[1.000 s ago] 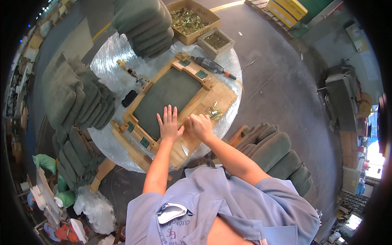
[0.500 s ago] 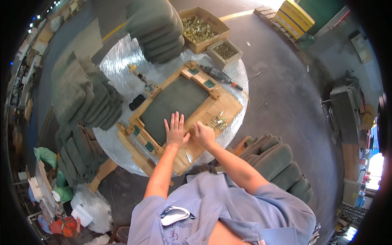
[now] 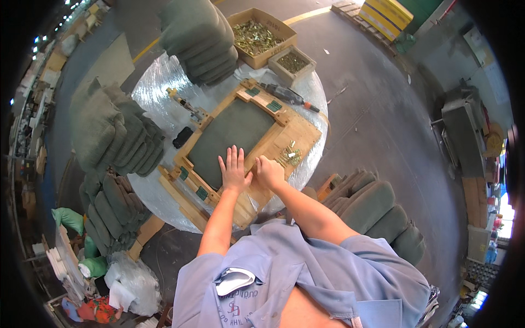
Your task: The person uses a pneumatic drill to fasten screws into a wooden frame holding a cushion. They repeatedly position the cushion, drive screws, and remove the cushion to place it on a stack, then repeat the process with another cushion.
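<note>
A padded grey-green panel [image 3: 232, 128] lies inside a wooden frame jig [image 3: 298, 134] on the round table. My left hand [image 3: 235, 174] rests flat on the panel's near part, fingers spread. Just to its right, my right hand [image 3: 270, 173] is closed in a fist over the jig's near-right rail; whatever its fingers hold is hidden. A small heap of brass-coloured metal fittings [image 3: 290, 155] lies on the board right of that fist. Beyond, along the jig's far edge, lies a dark power screwdriver [image 3: 289, 95]. A toggle clamp [image 3: 188, 106] sits at the jig's left side.
Plastic film covers the table [image 3: 150, 188]. At its far side stand a carton [image 3: 263, 60] of metal fittings and a smaller box [image 3: 298, 77] of screws. Padded panels are stacked at the far edge [image 3: 199, 41], left [image 3: 117, 131] and near right [image 3: 369, 202]. A black object [image 3: 182, 137] lies beside the jig.
The whole view has shifted slightly. My left hand stays flat on the panel, and my right fist stays at the rail with its wrist turned a little.
</note>
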`<act>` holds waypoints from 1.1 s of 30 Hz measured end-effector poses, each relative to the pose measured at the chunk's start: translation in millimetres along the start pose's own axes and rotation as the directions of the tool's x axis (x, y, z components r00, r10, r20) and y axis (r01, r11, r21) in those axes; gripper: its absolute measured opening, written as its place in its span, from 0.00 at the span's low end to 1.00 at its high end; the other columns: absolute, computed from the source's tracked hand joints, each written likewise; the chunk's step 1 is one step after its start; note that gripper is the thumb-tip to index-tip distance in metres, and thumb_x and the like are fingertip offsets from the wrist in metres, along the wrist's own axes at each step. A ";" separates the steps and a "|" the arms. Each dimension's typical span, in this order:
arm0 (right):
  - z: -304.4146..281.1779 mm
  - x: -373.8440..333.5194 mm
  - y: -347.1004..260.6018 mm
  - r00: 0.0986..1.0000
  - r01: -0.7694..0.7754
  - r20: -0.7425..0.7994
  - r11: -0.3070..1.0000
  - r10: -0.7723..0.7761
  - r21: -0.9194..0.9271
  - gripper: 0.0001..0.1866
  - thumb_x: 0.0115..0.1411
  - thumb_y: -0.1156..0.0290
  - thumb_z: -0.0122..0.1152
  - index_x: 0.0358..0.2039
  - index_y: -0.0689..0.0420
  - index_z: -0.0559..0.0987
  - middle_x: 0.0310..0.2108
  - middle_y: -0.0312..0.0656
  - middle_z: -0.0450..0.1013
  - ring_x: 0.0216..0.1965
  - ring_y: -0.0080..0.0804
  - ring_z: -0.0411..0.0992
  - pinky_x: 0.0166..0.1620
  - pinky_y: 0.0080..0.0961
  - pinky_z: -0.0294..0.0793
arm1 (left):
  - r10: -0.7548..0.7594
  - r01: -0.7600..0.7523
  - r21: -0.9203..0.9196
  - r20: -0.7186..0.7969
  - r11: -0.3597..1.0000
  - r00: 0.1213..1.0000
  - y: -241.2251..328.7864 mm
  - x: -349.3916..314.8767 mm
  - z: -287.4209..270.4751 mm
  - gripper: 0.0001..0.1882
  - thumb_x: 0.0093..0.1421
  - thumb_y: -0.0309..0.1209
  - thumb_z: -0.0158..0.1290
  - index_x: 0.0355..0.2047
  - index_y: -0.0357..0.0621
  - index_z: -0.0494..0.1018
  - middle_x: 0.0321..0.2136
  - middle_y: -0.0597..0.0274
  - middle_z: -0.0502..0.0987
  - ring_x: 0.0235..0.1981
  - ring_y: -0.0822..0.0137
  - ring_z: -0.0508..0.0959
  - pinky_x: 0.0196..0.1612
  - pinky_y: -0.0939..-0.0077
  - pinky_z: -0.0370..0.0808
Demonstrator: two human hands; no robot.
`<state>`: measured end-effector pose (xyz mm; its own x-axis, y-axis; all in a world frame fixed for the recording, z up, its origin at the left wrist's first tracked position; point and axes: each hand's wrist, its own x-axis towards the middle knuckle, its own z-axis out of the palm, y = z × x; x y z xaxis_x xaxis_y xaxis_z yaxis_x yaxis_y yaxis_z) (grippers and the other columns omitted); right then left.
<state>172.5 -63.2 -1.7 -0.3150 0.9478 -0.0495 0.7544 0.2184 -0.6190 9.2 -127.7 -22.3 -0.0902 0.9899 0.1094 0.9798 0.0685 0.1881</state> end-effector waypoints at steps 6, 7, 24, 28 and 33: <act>0.8 9.7 -7.0 0.999 -0.012 0.031 0.998 0.014 -0.061 0.21 0.77 0.52 0.50 0.33 0.53 0.77 0.27 0.53 0.81 0.31 0.59 0.81 0.34 0.56 0.78 | -0.020 0.020 -0.015 0.015 1.000 1.000 -0.2 2.0 1.3 0.62 0.50 0.47 0.71 0.80 0.48 0.50 0.81 0.48 0.47 0.82 0.48 0.46 0.79 0.28 0.39; 1.6 3.4 -4.4 0.999 0.008 0.031 0.999 -0.006 -0.053 0.20 0.77 0.51 0.50 0.33 0.53 0.77 0.27 0.52 0.81 0.31 0.59 0.81 0.34 0.56 0.78 | -0.017 0.017 -0.016 0.010 1.000 1.000 -4.2 0.8 1.0 0.62 0.50 0.47 0.71 0.80 0.48 0.50 0.81 0.48 0.47 0.82 0.49 0.46 0.79 0.28 0.39; -6.4 4.6 -6.4 0.999 -0.031 0.028 0.988 0.027 0.150 0.17 0.74 0.54 0.58 0.35 0.53 0.81 0.27 0.49 0.80 0.29 0.56 0.80 0.34 0.48 0.77 | -0.068 0.061 -0.126 -0.059 0.990 0.996 1.0 -1.8 -2.2 0.50 0.57 0.50 0.67 0.77 0.53 0.60 0.80 0.54 0.54 0.81 0.52 0.52 0.80 0.33 0.44; -33.3 30.6 -1.0 0.999 -0.038 0.023 0.920 0.032 0.389 0.15 0.72 0.59 0.64 0.34 0.57 0.79 0.28 0.47 0.77 0.29 0.46 0.77 0.36 0.42 0.76 | -0.182 0.145 -0.292 -0.102 0.946 0.978 -14.5 5.2 -17.1 0.40 0.65 0.51 0.61 0.73 0.51 0.66 0.77 0.52 0.62 0.78 0.48 0.59 0.79 0.35 0.49; -44.8 178.6 -15.8 0.935 0.342 -0.209 0.886 -0.287 0.313 0.10 0.72 0.65 0.65 0.45 0.58 0.79 0.41 0.46 0.78 0.46 0.47 0.77 0.50 0.40 0.77 | -0.458 0.427 -0.168 -0.285 0.889 0.842 -86.2 -1.9 -35.8 0.38 0.70 0.53 0.57 0.71 0.42 0.67 0.74 0.43 0.65 0.76 0.42 0.62 0.77 0.40 0.55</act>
<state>130.2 113.1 34.4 -0.3904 0.8719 0.2956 0.3808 0.4452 -0.8104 -81.5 -139.9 -3.8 -0.5760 0.7665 0.2841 0.8020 0.4626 0.3780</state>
